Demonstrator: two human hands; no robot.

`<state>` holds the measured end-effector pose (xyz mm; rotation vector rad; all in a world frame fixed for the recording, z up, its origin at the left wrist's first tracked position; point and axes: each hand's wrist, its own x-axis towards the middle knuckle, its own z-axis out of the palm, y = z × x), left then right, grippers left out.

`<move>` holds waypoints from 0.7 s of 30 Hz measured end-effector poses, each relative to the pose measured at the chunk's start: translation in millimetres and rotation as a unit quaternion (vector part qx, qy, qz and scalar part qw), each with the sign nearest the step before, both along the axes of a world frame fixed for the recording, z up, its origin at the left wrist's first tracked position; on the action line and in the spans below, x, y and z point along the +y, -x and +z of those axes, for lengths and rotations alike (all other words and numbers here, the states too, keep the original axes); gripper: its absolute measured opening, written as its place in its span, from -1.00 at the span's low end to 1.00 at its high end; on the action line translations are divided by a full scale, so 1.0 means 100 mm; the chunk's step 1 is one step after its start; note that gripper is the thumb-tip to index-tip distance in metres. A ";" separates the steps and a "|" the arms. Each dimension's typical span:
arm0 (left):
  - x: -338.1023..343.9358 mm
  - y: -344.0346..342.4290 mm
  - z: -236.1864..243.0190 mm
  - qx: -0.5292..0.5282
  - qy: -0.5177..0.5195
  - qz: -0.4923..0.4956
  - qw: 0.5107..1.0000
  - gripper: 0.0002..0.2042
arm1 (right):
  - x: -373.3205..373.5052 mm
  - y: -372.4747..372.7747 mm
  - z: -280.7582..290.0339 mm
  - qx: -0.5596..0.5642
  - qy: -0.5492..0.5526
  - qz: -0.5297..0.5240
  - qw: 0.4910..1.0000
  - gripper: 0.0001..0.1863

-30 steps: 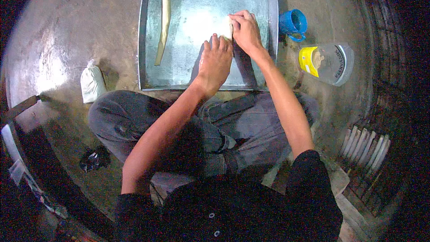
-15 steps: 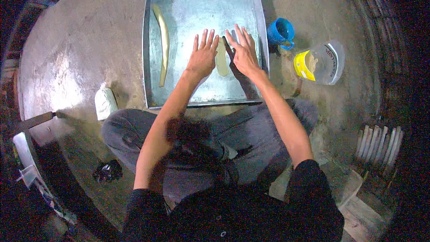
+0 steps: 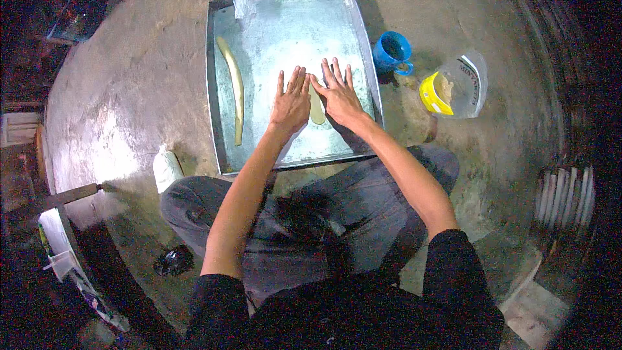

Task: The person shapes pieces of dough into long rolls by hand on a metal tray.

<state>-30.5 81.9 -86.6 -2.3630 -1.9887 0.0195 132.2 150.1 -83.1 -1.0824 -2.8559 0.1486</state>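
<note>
A shallow metal tray (image 3: 304, 10) lies in front of my crossed legs. Inside it, a small flat strip of pale dough (image 3: 317, 113) shows between my hands, its far end partly hidden by them. My left hand (image 3: 291, 100) is flat with fingers stretched forward, just left of the strip. My right hand (image 3: 339, 98) is spread out, its thumb side over the strip's far part and nearly meeting my left hand. Whether the palms press on the dough, I cannot tell. Along the tray's left side lies a long, thin rope of dough (image 3: 236, 94).
Clear plastic (image 3: 243, 1) hangs over the tray's far left rim. To the right stand a blue mug (image 3: 392, 50) and a clear pouch with a yellow label (image 3: 435, 94). A white bag (image 3: 167, 167) sits by my left knee, a black bag (image 3: 173, 260) nearer.
My right hand has moved left toward my left hand and now covers part of the dough strip. The whole view has shifted, so the tray sits lower. The dough rope lies as before.
</note>
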 end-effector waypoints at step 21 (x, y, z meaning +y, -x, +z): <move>-0.01 -0.14 -0.12 -0.128 0.002 0.052 0.990 -0.37 | -0.18 0.20 0.27 -0.208 -0.093 -0.066 0.971 -0.39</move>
